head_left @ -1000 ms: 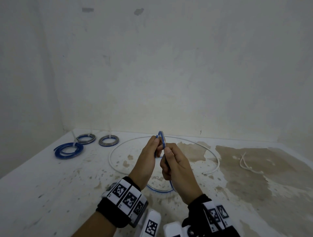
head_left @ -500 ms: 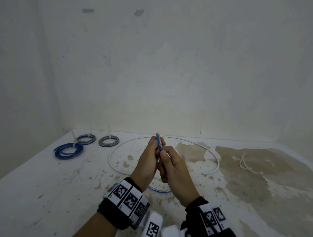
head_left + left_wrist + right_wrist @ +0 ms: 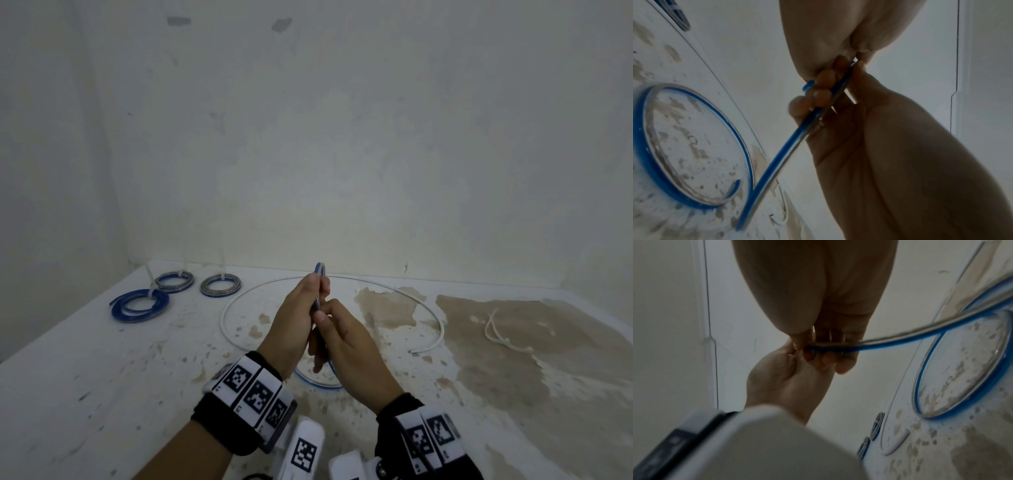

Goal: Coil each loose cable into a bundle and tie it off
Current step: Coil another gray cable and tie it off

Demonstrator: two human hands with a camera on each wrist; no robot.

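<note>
Three tied coils are lying near the far left corner of the stained white tabletop (image 3: 85, 359): a blue coil (image 3: 139, 305) closest to the left edge, then two grey-and-blue coils (image 3: 174, 282) (image 3: 220, 285) side by side near the back edge. A white cable (image 3: 236, 339) is sweeping in one wide open loop across the middle of the tabletop, its free end pointing toward the right. A small tangle of white ties (image 3: 496, 330) is resting well apart toward the right edge. The two hands are standing between me and the middle of that white loop, hiding part of it.

The blue cable (image 3: 777, 160) is being held up over the middle of the tabletop, its loose end curling in a ring on the surface below the wrists. The left hand (image 3: 294, 325) is pinching the raised loop between thumb and fingers (image 3: 824, 76); the right hand (image 3: 346, 346) is curling its fingers around the strand just below.

Compared with a second ago, the loop above the fingers is showing edge-on and narrower, and the right hand is sitting a little lower against the left palm. The coils, white cable and ties are lying where they were.

One cable in hand, one white cable loose, three coils done.
</note>
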